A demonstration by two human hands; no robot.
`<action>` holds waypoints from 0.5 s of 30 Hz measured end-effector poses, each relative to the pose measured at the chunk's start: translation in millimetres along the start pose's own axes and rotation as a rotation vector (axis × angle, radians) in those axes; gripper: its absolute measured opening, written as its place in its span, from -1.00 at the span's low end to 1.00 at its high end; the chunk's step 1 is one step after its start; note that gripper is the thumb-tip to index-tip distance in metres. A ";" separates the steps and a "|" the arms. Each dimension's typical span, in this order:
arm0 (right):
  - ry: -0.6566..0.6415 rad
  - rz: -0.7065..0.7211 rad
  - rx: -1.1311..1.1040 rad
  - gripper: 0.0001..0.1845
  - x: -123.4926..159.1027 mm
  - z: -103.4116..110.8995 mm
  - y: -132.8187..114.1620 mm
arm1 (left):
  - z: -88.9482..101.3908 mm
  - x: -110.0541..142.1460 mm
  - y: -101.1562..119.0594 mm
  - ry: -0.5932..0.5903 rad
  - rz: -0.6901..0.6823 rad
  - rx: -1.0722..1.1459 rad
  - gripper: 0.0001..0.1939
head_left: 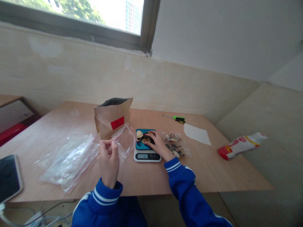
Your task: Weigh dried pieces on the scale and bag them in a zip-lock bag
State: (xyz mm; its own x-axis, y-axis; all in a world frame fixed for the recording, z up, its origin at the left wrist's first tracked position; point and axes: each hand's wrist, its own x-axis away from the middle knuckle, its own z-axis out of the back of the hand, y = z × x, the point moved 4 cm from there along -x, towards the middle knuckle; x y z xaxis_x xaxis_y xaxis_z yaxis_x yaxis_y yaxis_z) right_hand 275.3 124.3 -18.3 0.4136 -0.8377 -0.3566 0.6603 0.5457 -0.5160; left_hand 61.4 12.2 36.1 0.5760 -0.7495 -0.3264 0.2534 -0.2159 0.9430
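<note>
My left hand [109, 159] pinches the rim of a small clear zip bag [124, 138] with a red seal strip, held up above the table. My right hand [158, 144] rests on the teal platform of a small digital scale [146, 154], fingers over several dark and pale pieces [141, 136] piled there; whether it grips any piece is hidden. Just right of the scale lies a filled clear bag [175, 143] of similar pieces. A brown paper pouch [113, 118] with a red label stands open behind the held bag.
A pile of clear zip bags [67, 159] lies at the left. A phone [9, 178] sits at the table's left edge. A green screwdriver [176, 118], a white paper sheet [197, 133] and a red-and-white bottle [240, 145] on its side lie to the right.
</note>
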 end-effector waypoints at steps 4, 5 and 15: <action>0.073 -0.001 -0.009 -0.79 1.4 0.5 -3.3 | -7.5 6.0 -1.8 0.001 0.031 -0.003 -0.79; 0.087 0.000 -0.010 -0.81 1.6 0.6 -4.3 | -9.1 7.0 -1.8 0.000 0.037 -0.010 -0.79; 0.321 -0.021 -0.153 -0.82 0.4 7.2 -2.3 | -15.0 8.6 -10.1 -0.009 0.053 -0.016 -0.76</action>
State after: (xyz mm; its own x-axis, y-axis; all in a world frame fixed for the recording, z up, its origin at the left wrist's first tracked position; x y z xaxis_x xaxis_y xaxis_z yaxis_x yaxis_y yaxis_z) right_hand 278.5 122.6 -11.6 0.1670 -0.8122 -0.5590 0.5545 0.5461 -0.6279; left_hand 75.4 17.3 22.8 0.5820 -0.7650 -0.2757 0.2354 -0.1660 0.9576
